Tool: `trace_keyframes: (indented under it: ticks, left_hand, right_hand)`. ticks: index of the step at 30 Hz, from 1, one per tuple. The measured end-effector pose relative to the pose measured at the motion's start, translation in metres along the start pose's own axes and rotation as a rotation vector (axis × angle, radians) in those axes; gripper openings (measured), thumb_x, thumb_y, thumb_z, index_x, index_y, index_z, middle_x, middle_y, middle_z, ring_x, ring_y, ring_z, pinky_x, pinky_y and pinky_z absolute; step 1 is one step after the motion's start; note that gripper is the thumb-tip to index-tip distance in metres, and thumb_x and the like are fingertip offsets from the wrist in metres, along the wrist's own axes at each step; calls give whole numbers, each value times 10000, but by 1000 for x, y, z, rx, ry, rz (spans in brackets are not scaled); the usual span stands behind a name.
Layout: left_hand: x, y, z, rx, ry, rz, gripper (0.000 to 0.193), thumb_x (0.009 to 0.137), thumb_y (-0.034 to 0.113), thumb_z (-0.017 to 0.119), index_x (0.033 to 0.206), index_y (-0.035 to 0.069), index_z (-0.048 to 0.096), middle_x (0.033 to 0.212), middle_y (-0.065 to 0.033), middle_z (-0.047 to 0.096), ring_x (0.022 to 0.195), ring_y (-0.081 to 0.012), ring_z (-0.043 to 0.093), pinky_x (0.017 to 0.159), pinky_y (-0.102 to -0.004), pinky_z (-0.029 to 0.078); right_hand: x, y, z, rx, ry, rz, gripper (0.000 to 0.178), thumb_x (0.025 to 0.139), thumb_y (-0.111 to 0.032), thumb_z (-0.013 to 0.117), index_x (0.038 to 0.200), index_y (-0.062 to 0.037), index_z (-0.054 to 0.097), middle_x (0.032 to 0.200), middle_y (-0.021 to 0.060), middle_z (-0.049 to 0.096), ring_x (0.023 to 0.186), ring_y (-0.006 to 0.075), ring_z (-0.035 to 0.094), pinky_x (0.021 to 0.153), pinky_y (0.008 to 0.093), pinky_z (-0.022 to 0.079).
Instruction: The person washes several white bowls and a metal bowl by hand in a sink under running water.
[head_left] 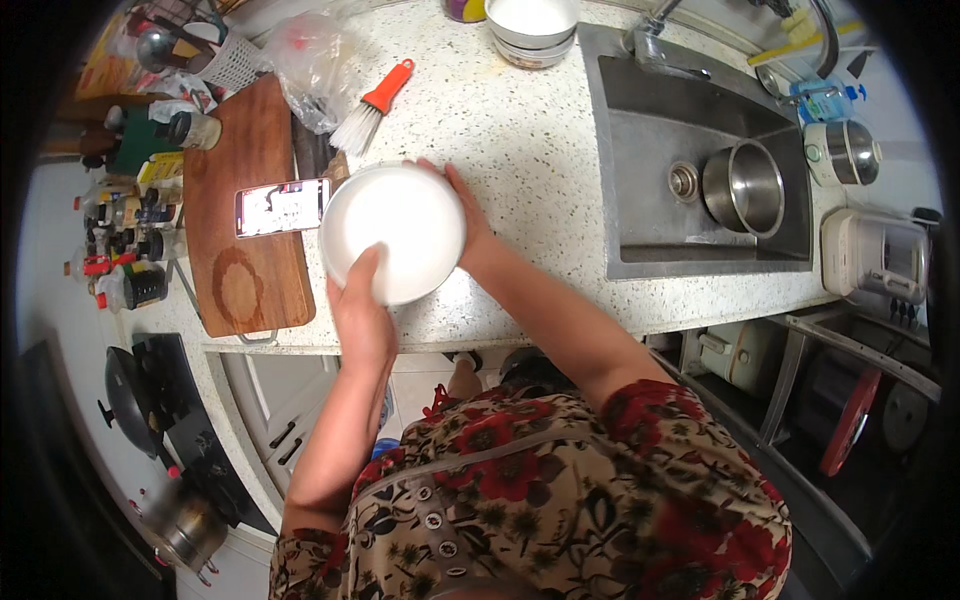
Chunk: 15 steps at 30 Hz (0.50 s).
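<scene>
Over the speckled counter I hold a round white bowl (pixel 410 225) between both hands. My left hand (pixel 362 300) grips its lower left side, the thumb lying over the rim onto the white inside and the fingers hidden beneath. My right hand (pixel 470 225) wraps round the right side, its fingers along the outer wall. Whether the white inside is bare or filled I cannot tell. Left of the bowl, a phone (pixel 280 208) with a lit screen rests on a brown wooden cutting board (pixel 240 265). A brush (pixel 375 105) with an orange handle and pale bristles lies beyond the bowl.
At right is a metal sink (pixel 630 160) with a steel pot (pixel 745 190) inside. Stacked bowls (pixel 533 32) stand at the back, near a clear plastic bag (pixel 308 65). Jars and bottles (pixel 140 240) crowd the left, above a stove with a black wok (pixel 133 400).
</scene>
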<state>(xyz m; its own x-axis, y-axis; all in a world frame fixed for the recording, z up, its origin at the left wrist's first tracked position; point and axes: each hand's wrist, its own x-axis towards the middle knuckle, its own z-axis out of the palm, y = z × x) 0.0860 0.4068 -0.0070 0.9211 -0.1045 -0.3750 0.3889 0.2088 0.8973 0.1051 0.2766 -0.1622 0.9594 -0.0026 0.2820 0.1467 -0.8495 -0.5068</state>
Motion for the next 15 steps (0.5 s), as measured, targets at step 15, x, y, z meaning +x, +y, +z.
trace_keyframes:
  ticks: [15]
  left_hand:
    - [-60, -22, -122, 285, 88, -55, 469, 947, 221, 501, 1338, -13, 392, 1207, -124, 536, 1117, -180, 496, 978, -307, 376]
  right_hand:
    - [-60, 187, -155, 267, 98, 1004, 571, 923, -396, 467, 1388, -75, 386, 1410, 160, 412, 1310, 295, 375, 1079, 432, 289]
